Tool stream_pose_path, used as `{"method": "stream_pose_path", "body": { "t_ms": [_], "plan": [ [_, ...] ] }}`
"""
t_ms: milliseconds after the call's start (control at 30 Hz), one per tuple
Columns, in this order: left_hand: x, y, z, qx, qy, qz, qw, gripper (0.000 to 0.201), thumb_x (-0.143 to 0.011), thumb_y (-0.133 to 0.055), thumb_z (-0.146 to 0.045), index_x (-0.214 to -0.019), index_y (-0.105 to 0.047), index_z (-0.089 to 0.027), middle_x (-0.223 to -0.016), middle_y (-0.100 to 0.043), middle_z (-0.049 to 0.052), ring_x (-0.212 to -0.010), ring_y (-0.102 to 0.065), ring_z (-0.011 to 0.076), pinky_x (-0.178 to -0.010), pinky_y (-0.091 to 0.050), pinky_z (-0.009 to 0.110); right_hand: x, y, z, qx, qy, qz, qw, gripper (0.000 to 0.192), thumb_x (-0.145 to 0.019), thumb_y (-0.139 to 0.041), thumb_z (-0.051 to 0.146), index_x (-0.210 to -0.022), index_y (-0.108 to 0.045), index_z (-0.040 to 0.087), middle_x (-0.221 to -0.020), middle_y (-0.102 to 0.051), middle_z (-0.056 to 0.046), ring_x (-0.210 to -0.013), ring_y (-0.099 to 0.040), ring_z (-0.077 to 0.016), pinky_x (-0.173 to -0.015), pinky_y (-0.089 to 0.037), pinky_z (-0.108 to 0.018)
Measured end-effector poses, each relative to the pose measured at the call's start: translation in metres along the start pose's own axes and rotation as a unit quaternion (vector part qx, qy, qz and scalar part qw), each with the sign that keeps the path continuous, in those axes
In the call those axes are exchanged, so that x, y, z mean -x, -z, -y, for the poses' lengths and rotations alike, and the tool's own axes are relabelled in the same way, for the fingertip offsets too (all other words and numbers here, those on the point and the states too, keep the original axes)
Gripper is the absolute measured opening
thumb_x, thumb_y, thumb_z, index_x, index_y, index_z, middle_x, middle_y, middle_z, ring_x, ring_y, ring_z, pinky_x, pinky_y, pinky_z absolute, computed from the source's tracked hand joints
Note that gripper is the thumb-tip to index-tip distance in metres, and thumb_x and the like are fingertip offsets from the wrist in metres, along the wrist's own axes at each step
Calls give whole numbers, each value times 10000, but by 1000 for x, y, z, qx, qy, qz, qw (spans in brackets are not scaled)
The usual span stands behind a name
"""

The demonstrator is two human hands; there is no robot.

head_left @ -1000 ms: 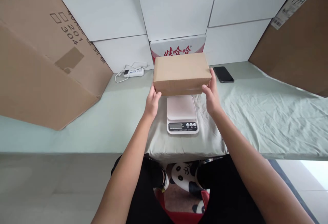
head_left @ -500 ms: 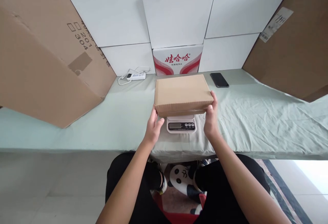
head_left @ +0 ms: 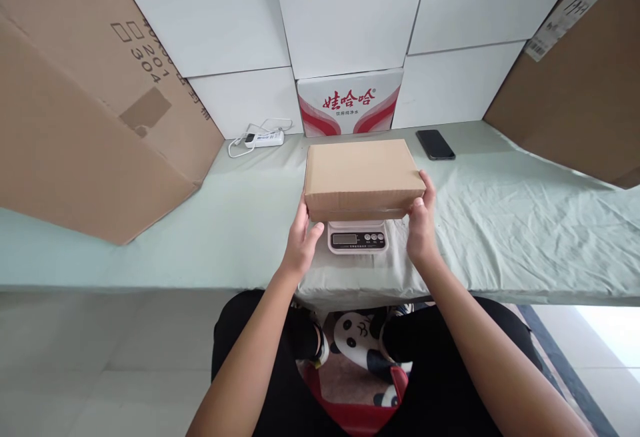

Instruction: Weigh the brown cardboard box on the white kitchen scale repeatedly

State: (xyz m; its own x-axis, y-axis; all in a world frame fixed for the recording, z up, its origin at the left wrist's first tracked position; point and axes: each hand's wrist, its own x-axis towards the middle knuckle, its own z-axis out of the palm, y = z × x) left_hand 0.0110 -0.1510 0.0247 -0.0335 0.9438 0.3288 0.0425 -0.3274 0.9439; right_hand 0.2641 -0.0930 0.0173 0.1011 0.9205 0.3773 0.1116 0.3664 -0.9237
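A closed brown cardboard box (head_left: 363, 174) sits over a small white kitchen scale (head_left: 358, 238) in the middle of the table. Only the scale's front shows, with its display and several buttons; the box covers its platform. My left hand (head_left: 301, 240) grips the box's near left corner, thumb in front and fingers along the side. At the near right corner, my right hand (head_left: 421, 220) holds the box, its fingers bent round the edge. Whether the box rests fully on the platform I cannot tell.
Behind stand white panels (head_left: 350, 10) and a printed water carton (head_left: 350, 104). A white power strip (head_left: 265, 138) with a cable lies left, a black phone (head_left: 435, 144) right. Big cardboard sheets (head_left: 100, 124) flank the green-covered table (head_left: 200, 257).
The box has come down a little and now appears level over the scale, both hands still on it. The camera view has tilted slightly downward.
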Motion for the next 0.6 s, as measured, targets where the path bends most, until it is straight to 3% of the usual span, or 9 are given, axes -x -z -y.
{"method": "stream_pose_path", "body": {
  "t_ms": [400,600],
  "plan": [
    [0,0,1,6,-1,-2,1000,789,-1072,-593,-461,-1795,-300,-341,-1885,-346,33,-1750,-324,321,-1415,-339,477,2,0,5,23,6,2,1000,643,-1069,-402,707,-1679,-341,513,-1814,-350,25,-1736,-279,-390,-1385,-305,-730],
    [-1,2,-1,11,-5,0,1000,764,-1078,-596,-443,-1785,-331,-326,-1877,-365,39,-1757,-305,317,-1416,-332,459,4,0,15,30,9,-12,999,691,-1045,-464,751,-1660,-412,440,-1804,-380,-22,-1758,-218,-399,-1440,-172,-707]
  ]
}}
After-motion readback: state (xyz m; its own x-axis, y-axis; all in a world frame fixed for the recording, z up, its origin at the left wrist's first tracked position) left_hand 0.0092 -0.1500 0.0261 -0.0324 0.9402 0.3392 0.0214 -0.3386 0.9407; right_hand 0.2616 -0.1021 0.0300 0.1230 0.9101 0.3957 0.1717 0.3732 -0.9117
